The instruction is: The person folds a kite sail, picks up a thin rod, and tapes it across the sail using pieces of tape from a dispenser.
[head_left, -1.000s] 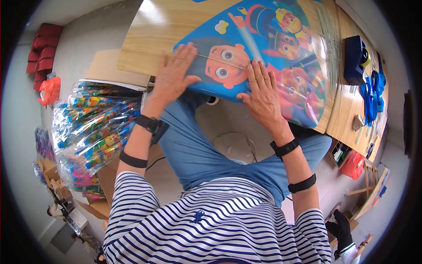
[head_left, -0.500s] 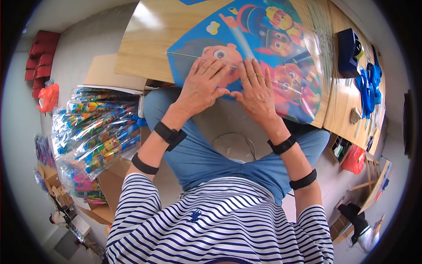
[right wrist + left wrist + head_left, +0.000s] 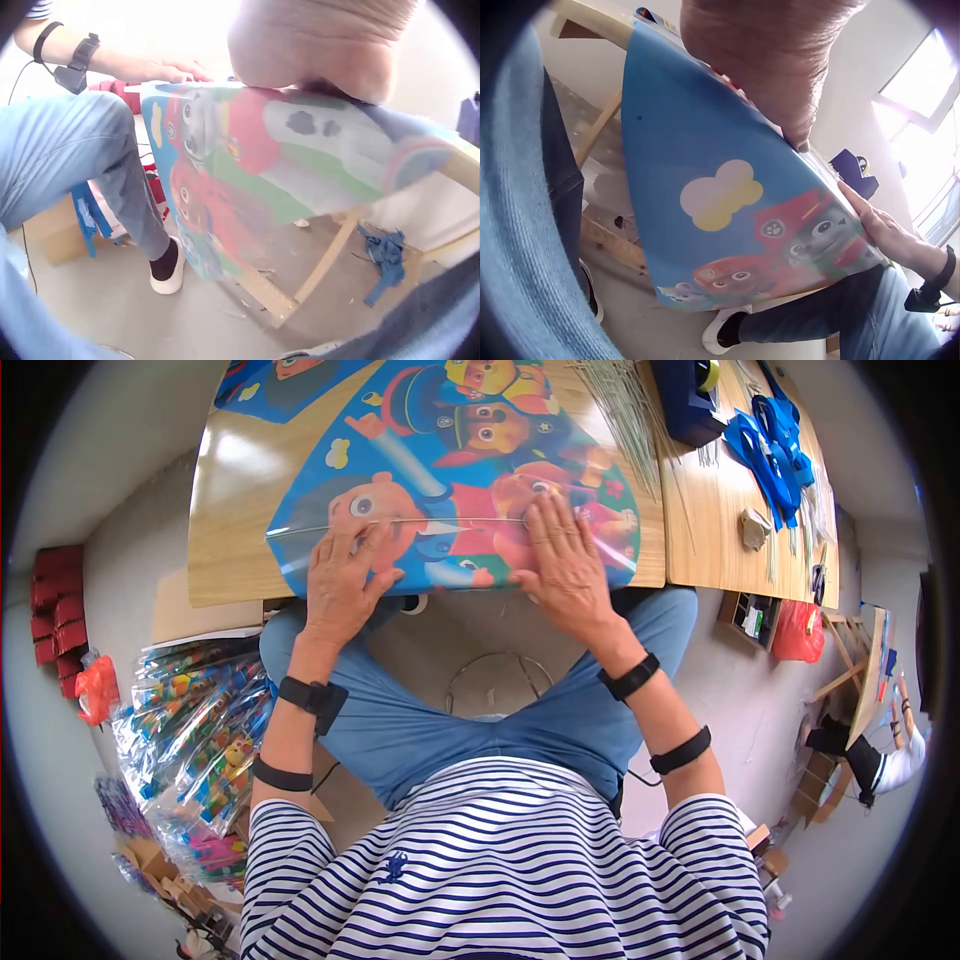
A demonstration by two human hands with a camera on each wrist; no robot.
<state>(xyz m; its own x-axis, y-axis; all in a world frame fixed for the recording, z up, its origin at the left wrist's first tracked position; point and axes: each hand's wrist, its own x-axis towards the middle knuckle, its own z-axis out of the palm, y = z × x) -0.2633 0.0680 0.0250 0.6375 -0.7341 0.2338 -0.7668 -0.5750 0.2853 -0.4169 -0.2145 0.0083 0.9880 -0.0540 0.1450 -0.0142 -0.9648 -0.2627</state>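
A printed sheet (image 3: 345, 455) with cartoon figures on blue lies on the wooden table, and a thin rod (image 3: 460, 519) runs sideways across it. My left hand (image 3: 342, 582) rests on the sheet's near left part, fingertips right at the rod, thumb spread. Flat on the right part lies my right hand (image 3: 570, 572), its fingers extended over the rod's right end. In the left wrist view the sheet (image 3: 660, 142) hangs down past the table edge. The right wrist view shows its hanging part (image 3: 300, 165) below my right palm (image 3: 315, 52).
Another blue printed sheet (image 3: 280, 388) lies at the table's back left. Thin sticks (image 3: 615, 410), a dark blue tape dispenser (image 3: 688, 405) and blue strips (image 3: 775, 450) are at the right. Plastic-wrapped colourful packets (image 3: 195, 730) stand at my left. A person (image 3: 870, 755) is at far right.
My left hand first came in beside the right hand, then moved back left along the rod. My right hand slid rightward. The head view has turned, so the sheet appears further left.
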